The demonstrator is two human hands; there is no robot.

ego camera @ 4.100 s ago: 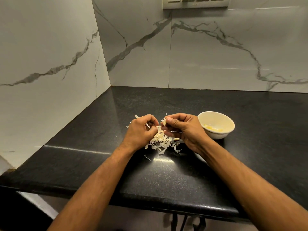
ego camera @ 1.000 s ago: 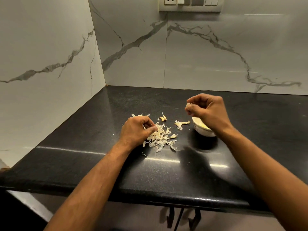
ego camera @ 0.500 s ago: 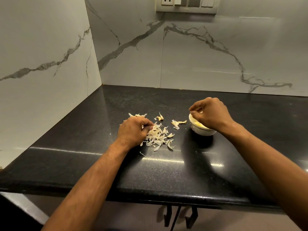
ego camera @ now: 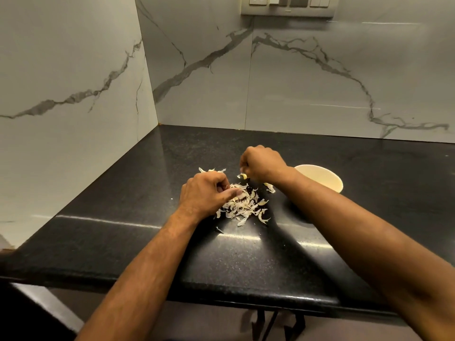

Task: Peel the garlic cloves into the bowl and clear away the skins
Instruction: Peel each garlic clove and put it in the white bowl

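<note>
Garlic skins [ego camera: 242, 205] lie in a loose pale heap on the black worktop [ego camera: 138, 217], near its middle, with a few stray flakes scattered behind the heap by the left hand's knuckles and one small dark sliver on the near side. The left hand [ego camera: 205, 193] rests on the left edge of the heap, fingers curled under and the thumb stretched out over the skins; whether it pinches anything cannot be told, since the fingertips are hidden beneath the palm. The right hand [ego camera: 262, 164] hovers just behind the heap with its fingers curled downward close to a small yellowish garlic clove [ego camera: 243, 176] that lies on the worktop; whether the fingers touch or grip that clove cannot be made out from this angle. A cream bowl [ego camera: 322, 179] stands to the right of the heap, partly covered by the right wrist and forearm, so its contents are out of sight. Another pale scrap shows just beneath the right wrist, between the heap and the bowl. Marble-veined wall panels [ego camera: 73, 82] close off the worktop at the back and on the left, and a switch plate [ego camera: 286, 6] with a socket is cut off by the upper edge. Dark hooks hang under the worktop's front edge, blurred and half cropped.
</note>
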